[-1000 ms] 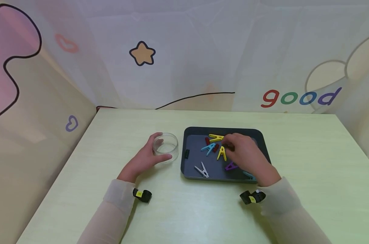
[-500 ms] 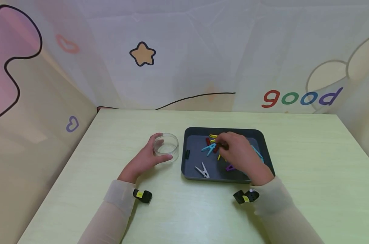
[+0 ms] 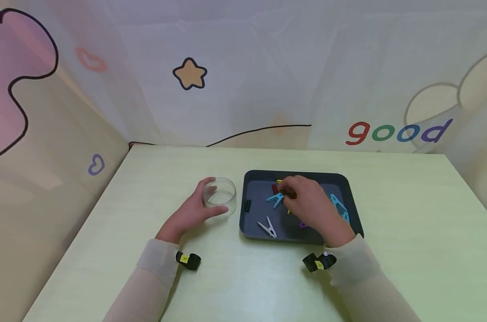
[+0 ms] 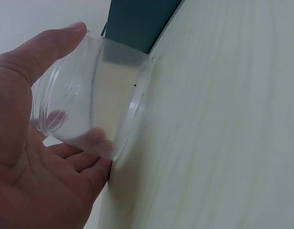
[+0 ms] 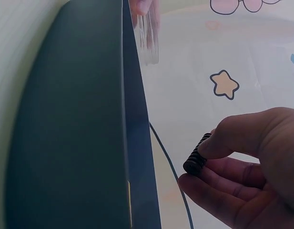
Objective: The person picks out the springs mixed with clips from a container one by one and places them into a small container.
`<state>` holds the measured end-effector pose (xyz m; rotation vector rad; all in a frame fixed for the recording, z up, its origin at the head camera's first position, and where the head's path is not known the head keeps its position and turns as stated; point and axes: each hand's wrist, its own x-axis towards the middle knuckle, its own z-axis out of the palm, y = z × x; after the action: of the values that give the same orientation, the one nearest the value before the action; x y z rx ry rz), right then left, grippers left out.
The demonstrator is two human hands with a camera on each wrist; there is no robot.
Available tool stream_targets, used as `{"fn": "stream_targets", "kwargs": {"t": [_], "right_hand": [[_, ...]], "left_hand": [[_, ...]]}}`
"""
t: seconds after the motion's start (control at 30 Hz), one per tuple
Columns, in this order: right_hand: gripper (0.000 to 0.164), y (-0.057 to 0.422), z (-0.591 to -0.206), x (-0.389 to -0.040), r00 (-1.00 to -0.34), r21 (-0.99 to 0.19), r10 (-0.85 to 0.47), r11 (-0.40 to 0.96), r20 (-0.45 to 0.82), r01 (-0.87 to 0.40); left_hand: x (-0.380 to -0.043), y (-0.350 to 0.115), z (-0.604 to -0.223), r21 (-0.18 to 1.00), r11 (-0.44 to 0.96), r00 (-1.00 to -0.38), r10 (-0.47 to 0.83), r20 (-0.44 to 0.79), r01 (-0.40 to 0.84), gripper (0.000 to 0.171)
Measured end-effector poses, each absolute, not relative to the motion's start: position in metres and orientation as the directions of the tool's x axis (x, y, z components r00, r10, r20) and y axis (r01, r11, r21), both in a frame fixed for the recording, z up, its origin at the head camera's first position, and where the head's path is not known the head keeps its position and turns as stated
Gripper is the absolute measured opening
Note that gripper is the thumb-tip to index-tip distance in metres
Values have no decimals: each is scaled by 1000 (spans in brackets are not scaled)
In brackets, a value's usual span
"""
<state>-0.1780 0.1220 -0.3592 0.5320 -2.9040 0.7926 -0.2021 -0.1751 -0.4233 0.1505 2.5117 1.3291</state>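
My left hand (image 3: 193, 208) grips a clear round jar (image 4: 116, 90) from its left side, thumb in front and fingers behind. The jar stands on the table just left of a dark grey tray (image 3: 291, 240). Over the middle of the tray, my right hand (image 3: 312, 205) pinches a small black coil spring (image 5: 197, 155) between thumb and fingers. Near those fingertips lie a light blue clothespin (image 3: 274, 199) and a red spring (image 3: 274, 189). Yellow and purple clothespins are partly hidden beneath the hand. Another black spring (image 3: 248, 205) rests by the tray's left wall.
A white clothespin (image 3: 269, 228) sits in the tray's front left part, and light blue clothespins (image 3: 340, 208) lie along its right side. The pale table (image 3: 243, 286) ends at a printed cloth backdrop (image 3: 243, 89) behind.
The right hand has shifted left across the tray with the black spring, uncovering the light blue clothespins on the right and covering the yellow ones. My left hand and the jar have stayed in place.
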Motion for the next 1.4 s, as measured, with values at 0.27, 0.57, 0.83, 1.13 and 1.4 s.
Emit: {"fn": "stream_targets", "kwargs": {"t": [0.27, 0.57, 0.83, 1.13, 1.4], "right_hand": [[17, 117, -359, -178, -918, -471, -330, 788, 221, -397], [16, 109, -358, -180, -901, -470, -342, 771, 266, -431], [18, 101, -361, -181, -912, -499, -334, 764, 237, -409], [19, 92, -366, -183, -911, -508, -321, 757, 261, -412], [18, 85, -367, -184, -899, -519, -321, 735, 299, -435]], "left_hand": [[-202, -174, -423, 828, 560, -952, 237, -193, -28, 88], [-202, -175, -423, 831, 554, -951, 237, -200, -37, 90], [-202, -176, -422, 832, 554, -951, 240, -194, -30, 91], [-202, -177, -425, 832, 555, -952, 239, -190, -27, 93], [-200, -174, -418, 831, 555, -949, 241, -204, -38, 90]]}}
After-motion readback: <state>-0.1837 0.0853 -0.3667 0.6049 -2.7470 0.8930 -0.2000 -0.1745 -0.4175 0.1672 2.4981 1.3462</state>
